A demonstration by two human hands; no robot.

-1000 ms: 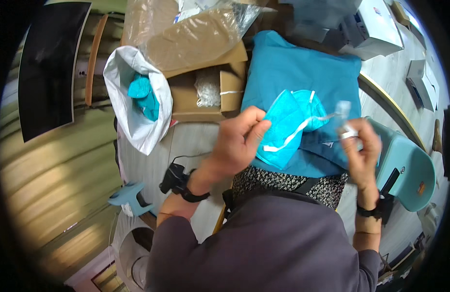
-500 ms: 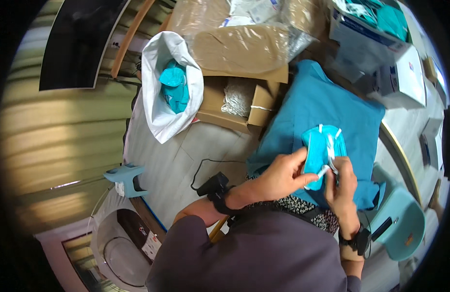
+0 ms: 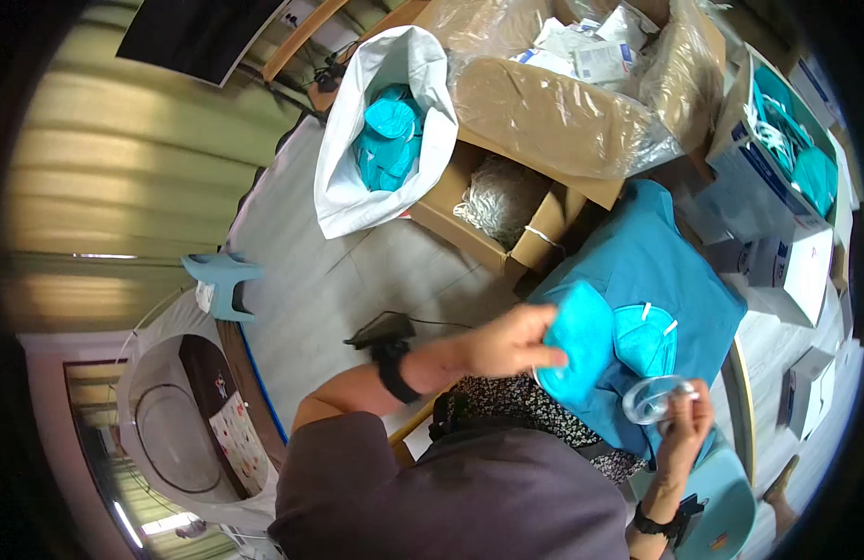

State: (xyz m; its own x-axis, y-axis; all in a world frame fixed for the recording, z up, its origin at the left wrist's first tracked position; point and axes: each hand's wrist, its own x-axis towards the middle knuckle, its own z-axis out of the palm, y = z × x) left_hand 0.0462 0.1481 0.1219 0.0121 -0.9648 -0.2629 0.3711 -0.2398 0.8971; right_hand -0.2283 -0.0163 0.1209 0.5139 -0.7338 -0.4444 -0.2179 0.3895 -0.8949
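My left hand grips the edge of a teal cup-shaped face mask over my lap. A second teal mask with white strap tabs lies just right of it on a teal cloth. My right hand holds a small clear plastic piece low at the right, a little below the masks. Both wrists wear black bands.
A white bag full of teal masks stands at the upper left. Next to it is an open cardboard box with pale elastic, then a large plastic-lined box. White boxes of masks sit at right. A teal stool stands at left.
My view has swung left and down. My left hand has drawn one mask away to the left of the other, and my right hand has dropped lower with the clear piece.
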